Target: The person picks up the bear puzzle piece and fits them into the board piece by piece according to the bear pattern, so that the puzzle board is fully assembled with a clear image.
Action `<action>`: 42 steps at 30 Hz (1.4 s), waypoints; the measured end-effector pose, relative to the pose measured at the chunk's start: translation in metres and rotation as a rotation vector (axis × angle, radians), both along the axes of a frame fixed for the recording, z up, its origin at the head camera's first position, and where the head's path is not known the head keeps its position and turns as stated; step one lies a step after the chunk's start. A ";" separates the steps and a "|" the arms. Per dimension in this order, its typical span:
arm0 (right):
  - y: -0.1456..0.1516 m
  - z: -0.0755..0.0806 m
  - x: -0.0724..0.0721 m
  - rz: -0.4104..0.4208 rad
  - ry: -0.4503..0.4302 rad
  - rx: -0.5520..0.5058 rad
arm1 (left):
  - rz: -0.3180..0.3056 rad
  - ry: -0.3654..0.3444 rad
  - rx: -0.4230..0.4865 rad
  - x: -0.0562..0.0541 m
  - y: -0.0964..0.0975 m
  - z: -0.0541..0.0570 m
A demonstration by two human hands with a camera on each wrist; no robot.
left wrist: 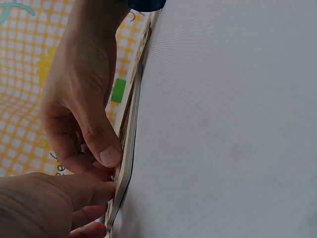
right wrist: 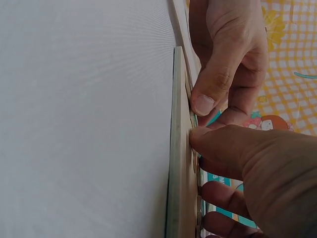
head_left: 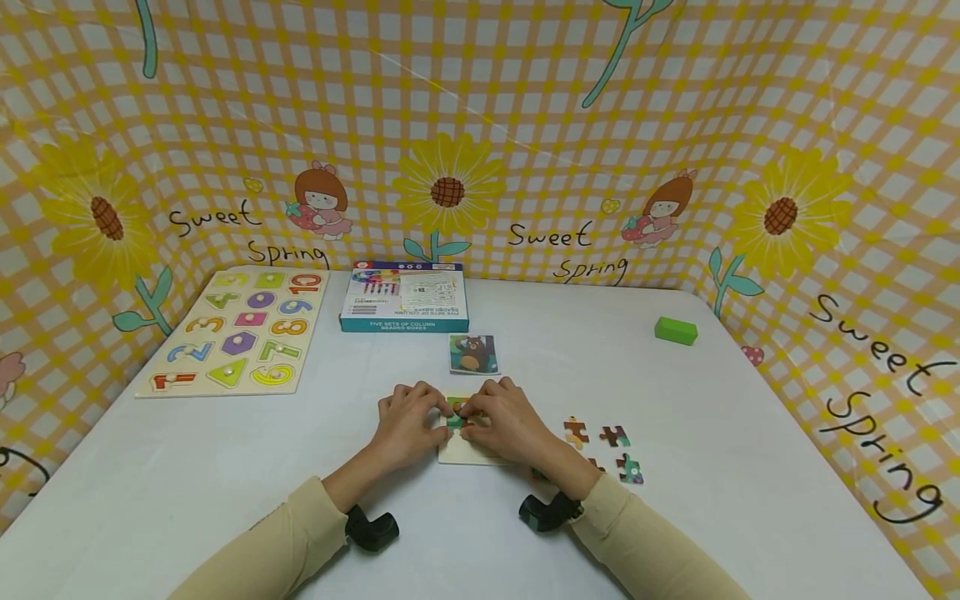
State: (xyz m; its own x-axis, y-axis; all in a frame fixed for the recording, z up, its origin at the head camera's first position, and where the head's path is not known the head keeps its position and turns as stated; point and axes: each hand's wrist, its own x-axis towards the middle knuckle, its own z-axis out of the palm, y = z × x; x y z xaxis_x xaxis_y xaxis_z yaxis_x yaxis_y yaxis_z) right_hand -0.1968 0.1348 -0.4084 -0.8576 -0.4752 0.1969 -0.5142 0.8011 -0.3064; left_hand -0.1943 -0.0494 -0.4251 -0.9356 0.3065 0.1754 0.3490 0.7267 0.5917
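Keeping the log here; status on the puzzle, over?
Left hand, right hand both at puzzle board. Board part-filled, near strip bare. Head view: right forearm partly hides loose pieces.

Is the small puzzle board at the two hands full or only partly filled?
Partly filled: colourful puzzle pieces cover some of the puzzle board, but its near side shows bare.

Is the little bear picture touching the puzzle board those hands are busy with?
Apart. The head view shows a strip of white tabletop between the bear picture's lower edge and the puzzle board's upper edge.
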 end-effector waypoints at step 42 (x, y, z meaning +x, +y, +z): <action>0.102 0.022 0.015 -0.216 -0.069 -0.078 | 0.000 -0.006 0.054 0.000 0.001 -0.004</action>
